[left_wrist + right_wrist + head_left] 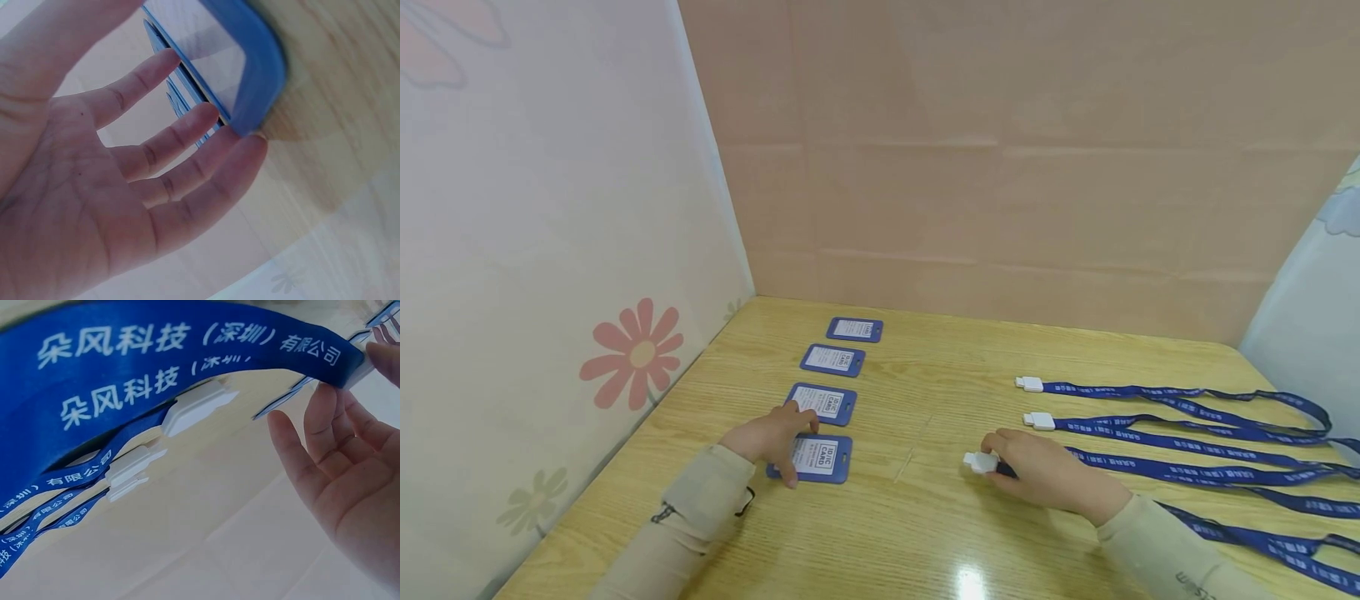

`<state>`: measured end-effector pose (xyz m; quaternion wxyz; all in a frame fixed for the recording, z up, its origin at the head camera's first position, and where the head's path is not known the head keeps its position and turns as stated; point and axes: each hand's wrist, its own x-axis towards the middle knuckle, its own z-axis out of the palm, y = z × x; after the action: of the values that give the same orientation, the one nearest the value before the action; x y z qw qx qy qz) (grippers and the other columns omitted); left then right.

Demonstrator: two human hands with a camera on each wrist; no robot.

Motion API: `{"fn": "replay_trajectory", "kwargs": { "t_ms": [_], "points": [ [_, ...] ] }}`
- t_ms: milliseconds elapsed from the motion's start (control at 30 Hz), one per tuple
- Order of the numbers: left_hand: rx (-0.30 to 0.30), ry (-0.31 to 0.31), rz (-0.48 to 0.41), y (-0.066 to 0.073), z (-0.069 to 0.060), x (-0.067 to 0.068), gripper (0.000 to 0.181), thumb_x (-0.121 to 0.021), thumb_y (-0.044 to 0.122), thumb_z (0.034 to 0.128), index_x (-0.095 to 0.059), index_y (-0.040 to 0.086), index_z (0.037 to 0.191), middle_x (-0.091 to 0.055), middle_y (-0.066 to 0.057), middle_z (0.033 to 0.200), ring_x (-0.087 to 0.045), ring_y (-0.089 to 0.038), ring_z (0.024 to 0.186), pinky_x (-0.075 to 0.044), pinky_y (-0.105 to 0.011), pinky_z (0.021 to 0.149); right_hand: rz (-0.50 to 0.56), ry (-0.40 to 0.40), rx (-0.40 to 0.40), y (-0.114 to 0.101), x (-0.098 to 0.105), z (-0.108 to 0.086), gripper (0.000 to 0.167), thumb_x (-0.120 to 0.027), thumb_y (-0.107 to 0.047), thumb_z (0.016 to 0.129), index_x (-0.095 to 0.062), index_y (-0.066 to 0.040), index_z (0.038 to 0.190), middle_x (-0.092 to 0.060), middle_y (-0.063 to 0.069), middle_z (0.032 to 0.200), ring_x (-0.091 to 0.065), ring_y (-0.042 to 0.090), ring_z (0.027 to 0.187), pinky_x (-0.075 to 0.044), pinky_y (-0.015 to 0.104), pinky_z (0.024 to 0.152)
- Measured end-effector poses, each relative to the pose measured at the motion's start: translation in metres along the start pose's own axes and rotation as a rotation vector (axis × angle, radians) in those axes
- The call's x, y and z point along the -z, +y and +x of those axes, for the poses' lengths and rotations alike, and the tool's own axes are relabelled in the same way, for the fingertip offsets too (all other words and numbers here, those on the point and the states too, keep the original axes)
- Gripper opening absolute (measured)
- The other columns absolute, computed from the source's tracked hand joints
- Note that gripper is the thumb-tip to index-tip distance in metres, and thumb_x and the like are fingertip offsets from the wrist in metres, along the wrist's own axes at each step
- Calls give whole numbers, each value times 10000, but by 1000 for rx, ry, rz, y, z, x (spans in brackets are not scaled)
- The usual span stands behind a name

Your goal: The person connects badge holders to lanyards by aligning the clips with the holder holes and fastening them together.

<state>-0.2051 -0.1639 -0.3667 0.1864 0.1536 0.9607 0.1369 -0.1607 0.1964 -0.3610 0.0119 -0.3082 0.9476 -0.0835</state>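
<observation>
My left hand (775,439) spans the nearest blue card holder (838,475), thumb at its front edge and fingers at its back edge. The left wrist view shows loosely bent fingers of the left hand (156,162), with fingertips at a corner of the card holder (265,69). My right hand (1048,471) pinches a blue lanyard beside its white clip (980,462), which points left. In the right wrist view, the right hand (356,469) has thumb and fingers on the end of the lanyard strap (187,337); the clip is mostly hidden there.
Three more card holders (854,329) lie in a column behind the nearest one. Other blue lanyards (1150,433) with white clips (1039,421) stretch across the right side of the wooden table (925,333). Walls (1000,208) stand at the back and both sides.
</observation>
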Motion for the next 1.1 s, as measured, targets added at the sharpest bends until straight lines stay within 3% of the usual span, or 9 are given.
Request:
{"fn": "replay_trajectory", "kwargs": {
  "t_ms": [433, 1100],
  "points": [
    [8, 2, -9, 1, -2, 0, 666, -902, 103, 523, -571, 165, 1097, -492, -74, 997, -429, -233, 916, -462, -445, 853, -7, 11, 31, -1, -3, 2, 228, -665, -256, 844, -610, -113, 1013, -622, -44, 889, -426, -4, 669, -393, 163, 545],
    [17, 14, 0, -1, 0, -2, 666, -907, 107, 510, -576, 180, 1084, -500, -65, 1002, -437, -228, 925, -458, -438, 865, 1, 6, 50, -5, -5, 6, 236, -665, -274, 849, -602, -128, 1023, -586, -78, 862, -407, -6, 663, -369, 159, 532]
  ]
}}
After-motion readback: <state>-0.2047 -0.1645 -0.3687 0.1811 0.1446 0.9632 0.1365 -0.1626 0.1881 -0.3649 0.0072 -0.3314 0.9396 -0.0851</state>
